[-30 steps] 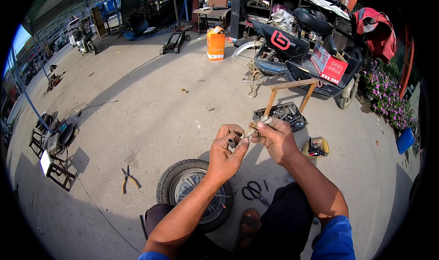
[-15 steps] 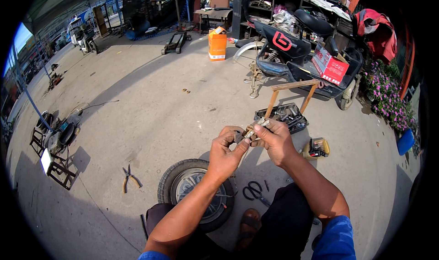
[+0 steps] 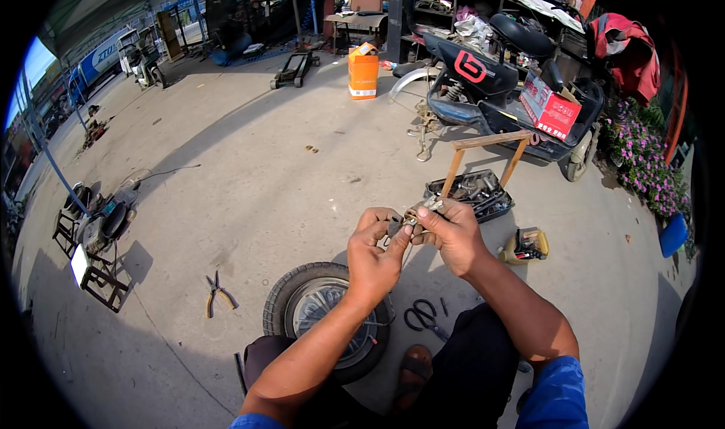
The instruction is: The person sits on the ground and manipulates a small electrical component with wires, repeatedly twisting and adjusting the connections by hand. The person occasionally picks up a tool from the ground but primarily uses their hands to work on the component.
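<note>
On the concrete, a wheel (image 3: 311, 308) is laid flat. Metal parts are carried in a dark tray (image 3: 498, 211), small mixed items in a yellowish tub (image 3: 518, 259). Small metallic parts (image 3: 411, 217) are pinched between the left hand (image 3: 370, 261) and right hand (image 3: 458, 238); a dark piece (image 3: 394, 226) has been raised by the left fingers, bringing it closer to them.

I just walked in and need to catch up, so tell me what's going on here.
The left hand and right hand hold small parts close together; fingers cover much of them, so exactly what they are is hard to tell. Below, a wheel lies flat on the ground, partly hidden by the left forearm. Pliers lie open to its left and scissors to its right, neither in hand.
</note>
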A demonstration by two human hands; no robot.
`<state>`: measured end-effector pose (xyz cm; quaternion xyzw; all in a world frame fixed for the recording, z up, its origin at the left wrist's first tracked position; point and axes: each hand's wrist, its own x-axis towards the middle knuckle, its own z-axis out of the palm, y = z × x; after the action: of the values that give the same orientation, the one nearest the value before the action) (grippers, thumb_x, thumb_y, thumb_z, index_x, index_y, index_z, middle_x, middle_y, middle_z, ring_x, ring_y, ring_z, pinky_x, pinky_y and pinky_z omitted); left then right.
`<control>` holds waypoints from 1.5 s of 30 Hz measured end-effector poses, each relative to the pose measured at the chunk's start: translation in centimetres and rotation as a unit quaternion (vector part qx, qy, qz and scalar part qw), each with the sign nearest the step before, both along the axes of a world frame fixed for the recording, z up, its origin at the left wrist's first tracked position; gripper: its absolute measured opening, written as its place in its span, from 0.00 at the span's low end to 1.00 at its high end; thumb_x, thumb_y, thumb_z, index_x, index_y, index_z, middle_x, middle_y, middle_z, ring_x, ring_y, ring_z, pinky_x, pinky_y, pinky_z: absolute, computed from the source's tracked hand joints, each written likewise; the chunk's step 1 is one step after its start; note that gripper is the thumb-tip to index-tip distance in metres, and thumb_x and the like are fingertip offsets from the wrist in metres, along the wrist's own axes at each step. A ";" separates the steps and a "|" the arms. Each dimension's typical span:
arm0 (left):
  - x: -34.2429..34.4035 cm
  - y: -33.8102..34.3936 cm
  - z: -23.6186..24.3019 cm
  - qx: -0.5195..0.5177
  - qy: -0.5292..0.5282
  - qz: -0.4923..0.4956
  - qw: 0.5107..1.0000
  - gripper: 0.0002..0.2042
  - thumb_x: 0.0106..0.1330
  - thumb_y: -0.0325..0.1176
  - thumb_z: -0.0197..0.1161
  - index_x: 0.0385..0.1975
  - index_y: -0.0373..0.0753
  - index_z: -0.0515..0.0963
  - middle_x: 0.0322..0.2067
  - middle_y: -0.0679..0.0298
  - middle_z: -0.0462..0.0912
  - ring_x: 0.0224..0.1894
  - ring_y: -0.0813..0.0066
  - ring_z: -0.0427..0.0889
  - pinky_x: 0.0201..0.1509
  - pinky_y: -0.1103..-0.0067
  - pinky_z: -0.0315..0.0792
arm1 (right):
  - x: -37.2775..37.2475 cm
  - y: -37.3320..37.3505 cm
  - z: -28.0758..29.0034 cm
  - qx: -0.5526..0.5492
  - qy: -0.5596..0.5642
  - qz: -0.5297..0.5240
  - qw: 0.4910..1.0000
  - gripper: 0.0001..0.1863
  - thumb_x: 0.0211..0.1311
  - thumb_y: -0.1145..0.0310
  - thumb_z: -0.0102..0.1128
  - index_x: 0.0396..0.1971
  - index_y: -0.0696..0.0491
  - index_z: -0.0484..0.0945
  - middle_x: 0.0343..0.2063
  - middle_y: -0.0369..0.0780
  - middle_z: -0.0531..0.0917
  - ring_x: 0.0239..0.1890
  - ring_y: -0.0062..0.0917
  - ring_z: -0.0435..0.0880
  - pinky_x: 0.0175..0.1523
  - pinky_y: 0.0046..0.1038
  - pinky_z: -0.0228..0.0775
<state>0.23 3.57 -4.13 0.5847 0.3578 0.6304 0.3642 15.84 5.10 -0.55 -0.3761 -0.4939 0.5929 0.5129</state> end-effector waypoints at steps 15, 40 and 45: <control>0.8 0.0 -0.7 0.108 0.017 0.096 0.989 0.03 0.63 0.20 0.62 0.33 0.25 0.78 0.41 0.56 0.81 0.42 0.73 0.79 0.45 0.79 0.72 | 0.1 -0.2 0.5 0.011 -0.029 0.059 0.998 0.12 0.68 0.69 0.60 0.45 0.61 0.76 0.32 0.38 0.82 0.30 0.19 0.82 0.35 0.23 0.79; 0.8 0.3 -0.1 0.056 -0.037 -0.026 0.997 0.05 0.64 0.20 0.63 0.38 0.27 0.80 0.48 0.55 0.79 0.49 0.66 0.79 0.54 0.74 0.71 | 1.0 -0.1 0.8 0.105 -0.105 0.010 0.989 0.15 0.66 0.70 0.62 0.48 0.63 0.78 0.35 0.40 0.84 0.32 0.18 0.83 0.37 0.22 0.79; 0.1 1.0 -0.6 0.018 -0.048 -0.107 0.993 0.07 0.63 0.19 0.63 0.40 0.29 0.81 0.51 0.56 0.78 0.52 0.68 0.76 0.55 0.76 0.69 | 1.6 0.1 0.6 0.085 -0.093 0.013 0.992 0.15 0.67 0.69 0.61 0.48 0.63 0.78 0.33 0.40 0.84 0.32 0.19 0.83 0.37 0.23 0.79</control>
<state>0.38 4.57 -4.72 0.5952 0.2631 0.6218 0.4359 17.42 5.20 0.03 -0.3781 -0.5928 0.5184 0.4867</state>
